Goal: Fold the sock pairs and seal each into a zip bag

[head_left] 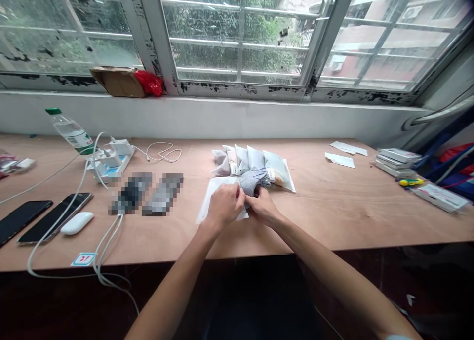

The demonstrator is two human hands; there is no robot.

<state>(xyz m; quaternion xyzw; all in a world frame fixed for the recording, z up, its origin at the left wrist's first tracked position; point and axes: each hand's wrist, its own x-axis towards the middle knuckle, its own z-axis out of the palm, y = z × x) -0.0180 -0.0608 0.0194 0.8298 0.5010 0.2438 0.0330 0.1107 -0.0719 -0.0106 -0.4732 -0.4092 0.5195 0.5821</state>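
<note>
My left hand (224,204) and my right hand (263,205) meet at the middle of the wooden table (333,211), both closed on a small folded grey cloth item (254,178). It lies over a clear flat plastic bag (215,189). Just behind stands a row of several bagged cloth items (252,159), overlapping one another.
Left: a plastic water bottle (70,131), a white power strip with chargers (111,161), white cables, two phones (37,219), a white mouse-like case (77,222). Right: paper slips (344,154), stacked flat boxes (398,161), a yellow tool (411,182). A cardboard box (118,80) sits on the sill.
</note>
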